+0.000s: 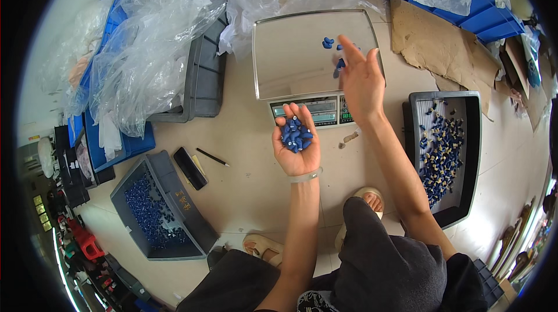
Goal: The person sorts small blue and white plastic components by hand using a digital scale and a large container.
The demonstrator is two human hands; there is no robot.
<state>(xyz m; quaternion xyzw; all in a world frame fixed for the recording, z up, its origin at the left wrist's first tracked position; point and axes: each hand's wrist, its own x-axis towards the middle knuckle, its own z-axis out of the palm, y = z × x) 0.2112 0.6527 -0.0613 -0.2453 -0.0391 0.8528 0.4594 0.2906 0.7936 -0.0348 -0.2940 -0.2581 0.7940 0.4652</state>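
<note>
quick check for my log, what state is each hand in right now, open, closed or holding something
Left hand: open, palm up, holding small blue parts.
Right hand: open, over the scale tray.

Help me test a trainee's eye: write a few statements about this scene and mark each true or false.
1. The left hand cups small blue pieces. True.
2. The right hand rests on a knee. False: it appears over the metal tray of a scale.
3. A thin dark stick lies near a dark oblong case. True.
4. The black bin on the right holds only bags. False: it holds many blue-and-pale pieces.
5. A pale band circles the left wrist. True.
</note>
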